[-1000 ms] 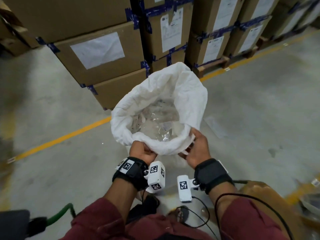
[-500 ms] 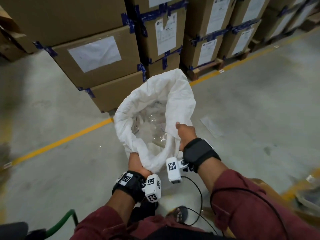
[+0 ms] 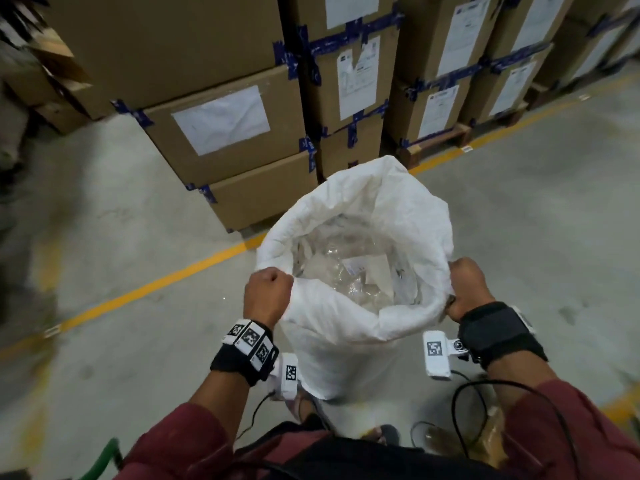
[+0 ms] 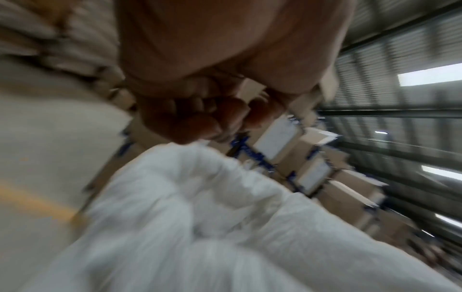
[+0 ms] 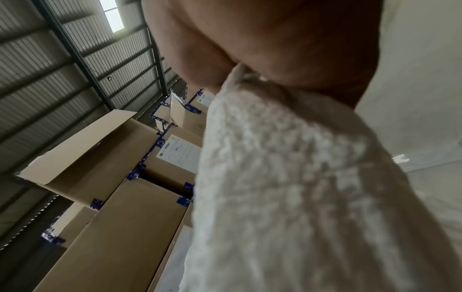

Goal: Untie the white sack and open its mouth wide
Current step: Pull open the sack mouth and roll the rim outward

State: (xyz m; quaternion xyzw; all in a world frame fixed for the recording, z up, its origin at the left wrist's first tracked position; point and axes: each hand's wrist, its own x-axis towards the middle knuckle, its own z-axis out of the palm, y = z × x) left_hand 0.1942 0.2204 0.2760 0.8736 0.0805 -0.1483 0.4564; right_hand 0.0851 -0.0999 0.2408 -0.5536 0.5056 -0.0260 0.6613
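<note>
The white sack (image 3: 349, 344) stands upright on the concrete floor in front of me, its mouth spread open with the rim rolled outward. Clear plastic packets (image 3: 346, 268) show inside. My left hand (image 3: 268, 292) grips the rim on the left side with curled fingers. My right hand (image 3: 465, 289) grips the rim on the right side. In the left wrist view the curled fingers (image 4: 200, 118) sit just above the blurred white sack (image 4: 200, 227). In the right wrist view the woven sack cloth (image 5: 287, 177) runs up into my right hand (image 5: 287, 49).
Stacked cardboard boxes (image 3: 225, 133) with blue tape and white labels stand just beyond the sack, some on a wooden pallet (image 3: 436, 143). A yellow floor line (image 3: 156, 285) runs diagonally behind the sack. Black cables (image 3: 485, 403) hang near my right wrist.
Both hands have slid from the near rim out to opposite sides of the sack, pulling its mouth wider. The head view has come closer.
</note>
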